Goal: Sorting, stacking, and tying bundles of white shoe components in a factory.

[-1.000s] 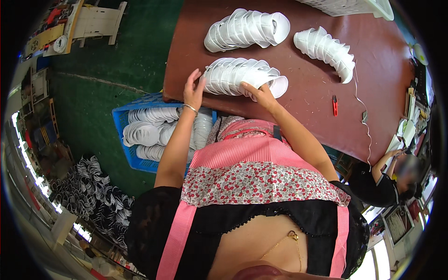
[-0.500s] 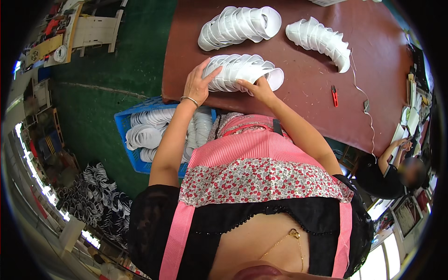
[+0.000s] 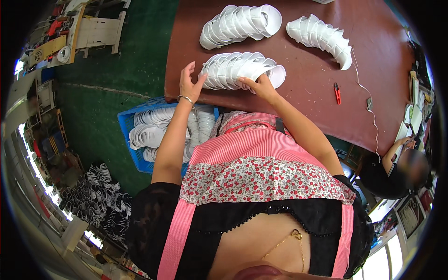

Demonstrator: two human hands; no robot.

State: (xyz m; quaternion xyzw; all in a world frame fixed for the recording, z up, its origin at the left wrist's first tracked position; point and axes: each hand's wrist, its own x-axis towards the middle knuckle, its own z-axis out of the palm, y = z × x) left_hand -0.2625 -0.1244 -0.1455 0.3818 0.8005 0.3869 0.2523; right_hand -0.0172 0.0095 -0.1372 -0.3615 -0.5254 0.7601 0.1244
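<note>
Brown tabletop (image 3: 305,100); right grip (image 3: 263,87) pinches white stack (image 3: 226,72); left grip (image 3: 189,87) gapes alongside.

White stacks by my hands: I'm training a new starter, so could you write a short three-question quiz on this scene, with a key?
1. How many nested white stacks lie on the red-brown table?
2. True or false: the right hand is holding the red thread snips.
3. What does the blue crate hold?

Key
1. Three.
2. False. The right hand grips one end of the nearest white stack; the snips lie on the table.
3. More nested white pieces, packed in rows.
</note>
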